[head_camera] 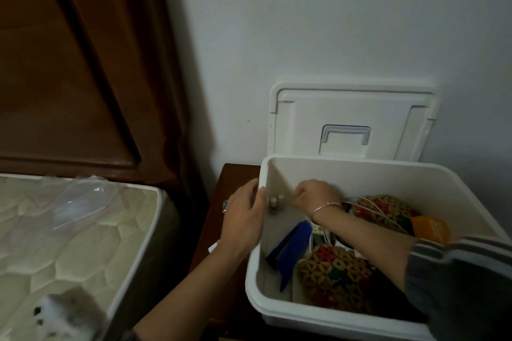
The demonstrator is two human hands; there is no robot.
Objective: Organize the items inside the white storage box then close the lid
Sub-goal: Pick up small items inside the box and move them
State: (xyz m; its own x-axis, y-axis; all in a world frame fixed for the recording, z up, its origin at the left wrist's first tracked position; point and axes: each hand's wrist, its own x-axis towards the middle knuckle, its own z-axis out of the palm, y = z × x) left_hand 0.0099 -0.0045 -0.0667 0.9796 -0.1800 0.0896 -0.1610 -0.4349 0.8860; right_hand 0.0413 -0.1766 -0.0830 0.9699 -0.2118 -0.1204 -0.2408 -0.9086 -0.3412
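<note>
The white storage box (360,171) stands open on a dark wooden stand. Its lid (352,119) leans upright against the wall behind it. My left hand (243,219) grips the box's left wall, with fingertips curled over the rim to the inside. My right hand (315,192) reaches into the back left corner with curled fingers; what they hold, if anything, is hidden. Inside lie a blue pouch (291,246), two woven beaded mats (332,277) (385,210), an orange item (430,227) and a white cable (374,206).
A mattress (69,230) with a clear plastic bag (80,199) and a furry grey-white thing (63,313) lies to the left. A dark wooden headboard (69,63) rises behind it. The white wall (332,22) stands right behind the box.
</note>
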